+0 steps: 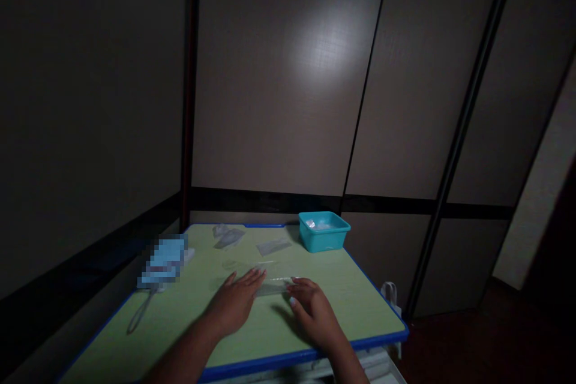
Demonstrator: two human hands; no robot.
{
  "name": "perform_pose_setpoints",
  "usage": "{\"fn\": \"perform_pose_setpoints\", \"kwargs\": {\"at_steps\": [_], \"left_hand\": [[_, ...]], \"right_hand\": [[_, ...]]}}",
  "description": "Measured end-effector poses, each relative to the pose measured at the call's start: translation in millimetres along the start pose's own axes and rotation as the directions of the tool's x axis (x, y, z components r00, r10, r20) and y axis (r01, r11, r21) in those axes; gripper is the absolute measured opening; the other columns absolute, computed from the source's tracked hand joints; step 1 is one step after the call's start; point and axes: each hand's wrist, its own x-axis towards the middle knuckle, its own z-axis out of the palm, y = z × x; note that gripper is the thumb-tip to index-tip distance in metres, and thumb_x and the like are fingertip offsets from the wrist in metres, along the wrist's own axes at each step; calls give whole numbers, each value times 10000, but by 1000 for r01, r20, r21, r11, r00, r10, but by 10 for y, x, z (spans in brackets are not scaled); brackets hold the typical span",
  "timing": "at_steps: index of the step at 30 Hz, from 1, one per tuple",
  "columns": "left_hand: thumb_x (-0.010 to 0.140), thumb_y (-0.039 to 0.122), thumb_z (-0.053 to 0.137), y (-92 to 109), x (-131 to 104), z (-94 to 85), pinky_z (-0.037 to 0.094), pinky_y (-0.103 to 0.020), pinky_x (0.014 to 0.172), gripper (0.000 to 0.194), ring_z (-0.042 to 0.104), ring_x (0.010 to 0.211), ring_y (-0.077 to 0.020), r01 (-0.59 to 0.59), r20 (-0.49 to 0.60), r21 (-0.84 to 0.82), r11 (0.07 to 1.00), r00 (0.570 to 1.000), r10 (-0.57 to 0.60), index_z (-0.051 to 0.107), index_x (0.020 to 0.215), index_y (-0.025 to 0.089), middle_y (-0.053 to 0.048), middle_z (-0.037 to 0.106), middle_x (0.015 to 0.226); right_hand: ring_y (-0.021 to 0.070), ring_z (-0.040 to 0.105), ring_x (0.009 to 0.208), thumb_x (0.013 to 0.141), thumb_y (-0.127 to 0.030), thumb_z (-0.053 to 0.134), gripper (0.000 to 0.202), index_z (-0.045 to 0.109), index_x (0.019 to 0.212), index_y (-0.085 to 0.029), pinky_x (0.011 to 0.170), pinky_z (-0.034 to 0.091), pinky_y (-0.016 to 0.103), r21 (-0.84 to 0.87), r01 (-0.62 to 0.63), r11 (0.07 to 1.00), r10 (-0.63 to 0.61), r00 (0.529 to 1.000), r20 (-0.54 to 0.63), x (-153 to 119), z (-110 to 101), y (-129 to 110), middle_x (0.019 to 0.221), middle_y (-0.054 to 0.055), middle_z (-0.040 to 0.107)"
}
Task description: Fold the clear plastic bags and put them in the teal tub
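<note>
At the near part of the green, blue-edged table (pixel 355 312), a clear plastic bag (pixel 276 284) lies flat between and under the hands. The left hand (pixel 236 305) presses on its left part, fingers extended and released. The right hand (pixel 314 310) touches its right end with curled fingers; whether they pinch the film, I cannot tell. Left of them, a blurred blue item (pixel 164 261) with a loop strap (pixel 143 311) sits at the table's edge. Beyond the bag lie a flat plastic piece (pixel 273 246), a crumpled plastic bag (pixel 228 236) and a turquoise basin (pixel 324 238) holding clear plastic.
</note>
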Motion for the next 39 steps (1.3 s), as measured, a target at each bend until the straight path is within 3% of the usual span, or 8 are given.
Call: {"fn": "perform_pose_setpoints", "kwargs": {"at_steps": [4, 10, 15, 23, 28, 35, 39], "left_hand": [[847, 176, 352, -90, -152, -45, 175, -463, 1067, 497, 292, 1290, -171, -24, -3, -60, 998, 1000, 24, 354, 1312, 353, 31, 374, 1375], [833, 258, 450, -208, -327, -114, 206, -445, 1070, 350, 441, 1196, -189, -52, -27, -227, 973, 999, 47, 555, 1156, 344, 22, 538, 1241], [822, 326, 480, -251, -450, -170, 266, -431, 1052, 291, 519, 1119, -207, 11, -74, -439, 899, 996, -48, 628, 1070, 288, -1, 600, 1160], [764, 415, 541, -217, -460, -269, 428, -377, 929, 313, 607, 978, -227, 111, -117, -598, 794, 968, -223, 692, 945, 209, -35, 682, 1005], [733, 480, 541, -207, -452, -314, 430, -351, 921, 367, 607, 972, -229, 139, -113, -645, 751, 955, -273, 703, 897, 194, -30, 694, 972], [742, 512, 529, -290, -446, -267, 402, -375, 947, 391, 584, 1015, -241, 120, -99, -651, 749, 965, -241, 697, 884, 189, -44, 687, 994], [763, 527, 504, -292, -438, -259, 269, -424, 1043, 366, 425, 1202, -251, 55, -161, -588, 807, 970, -183, 683, 774, 207, -33, 645, 1090]], "right_hand": [[209, 534, 1032, 867, -407, 415, 348, 685, 866, -188, 907, 383, 365, 130, -1, 992, 3, 1000, -19, 13, 9, 71, 917, 82, 676], [197, 600, 840, 859, -487, 395, 466, 703, 715, -168, 792, 428, 327, 230, -97, 968, 102, 995, -9, 30, 17, 81, 776, 84, 681], [174, 596, 716, 839, -501, 423, 502, 649, 560, -150, 711, 428, 291, 286, -138, 948, 146, 989, -6, 32, 24, 81, 676, 59, 660], [176, 578, 730, 683, -362, 648, 214, 598, 741, -162, 675, 428, 270, 349, -172, 921, 192, 981, -23, 30, 25, 141, 736, 24, 638], [193, 571, 825, 645, -235, 653, 267, 605, 901, -175, 739, 431, 290, 275, -168, 946, 189, 981, -50, 11, 30, 145, 869, 44, 635], [191, 574, 795, 711, -224, 546, 110, 638, 734, -169, 744, 430, 298, 183, -202, 962, 216, 975, -59, 9, 58, 226, 795, 56, 640], [188, 571, 752, 731, -286, 539, 142, 602, 680, -170, 708, 425, 286, 258, -188, 948, 214, 974, -77, 11, 33, 232, 741, 45, 635]]}}
